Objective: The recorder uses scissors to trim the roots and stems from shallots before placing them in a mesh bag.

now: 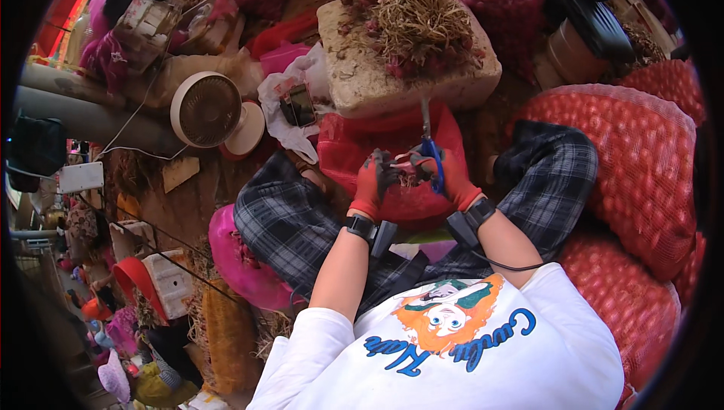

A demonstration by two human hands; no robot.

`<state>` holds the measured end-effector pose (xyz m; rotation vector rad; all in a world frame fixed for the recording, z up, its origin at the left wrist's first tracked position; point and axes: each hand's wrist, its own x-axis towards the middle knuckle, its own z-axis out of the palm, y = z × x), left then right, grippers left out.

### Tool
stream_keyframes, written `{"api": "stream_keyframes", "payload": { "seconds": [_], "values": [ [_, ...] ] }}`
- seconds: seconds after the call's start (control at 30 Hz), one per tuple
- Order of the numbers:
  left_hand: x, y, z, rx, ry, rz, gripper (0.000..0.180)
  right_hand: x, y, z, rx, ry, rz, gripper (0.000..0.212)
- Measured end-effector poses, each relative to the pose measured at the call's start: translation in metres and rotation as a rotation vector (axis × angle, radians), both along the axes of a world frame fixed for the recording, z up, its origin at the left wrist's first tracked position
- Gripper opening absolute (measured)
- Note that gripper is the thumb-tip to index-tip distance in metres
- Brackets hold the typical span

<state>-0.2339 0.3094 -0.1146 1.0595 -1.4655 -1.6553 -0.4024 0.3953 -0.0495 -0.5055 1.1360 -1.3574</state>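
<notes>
Both my hands wear red gloves with grey fingers and are close together over an open red mesh bag (pixel 343 142). My right hand (pixel 455 176) is closed round the blue handles of a pair of scissors (pixel 434 161), whose metal blades point away from me toward a foam block. My left hand (pixel 375 178) has its fingers closed on a small pinkish bulb (pixel 401 161), which looks like a shallot; the fingers partly hide it. On top of the pale foam block (pixel 354 82) lies a heap of shallots with dry straw-coloured stalks (pixel 422 21).
A white plastic bag (pixel 275 101) with a phone (pixel 302 104) on it lies left of the foam block, near a round fan (pixel 207 108). Full red mesh sacks (pixel 626 161) crowd my right side. A pink bag (pixel 234 259) sits by my left knee.
</notes>
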Motion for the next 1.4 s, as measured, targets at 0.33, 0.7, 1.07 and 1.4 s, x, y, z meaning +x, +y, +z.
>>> {"api": "stream_keyframes", "payload": {
  "seconds": [0.33,0.7,1.07,1.4],
  "values": [
    [-0.015,0.020,0.057,0.411,0.129,-0.254,0.016,-0.004,0.004,-0.016,0.080,-0.273,-0.019,0.023],
    [-0.015,0.009,0.070,0.177,0.166,-0.460,0.025,-0.006,0.005,-0.002,0.145,-0.432,0.271,0.015],
    [-0.023,0.028,0.054,0.540,0.230,0.073,0.019,0.010,0.000,0.009,0.049,0.967,0.041,0.031],
    [-0.016,0.013,0.052,-0.800,-0.451,-0.047,0.019,-0.022,0.007,-0.044,0.216,0.004,-0.029,0.040]
  ]
}}
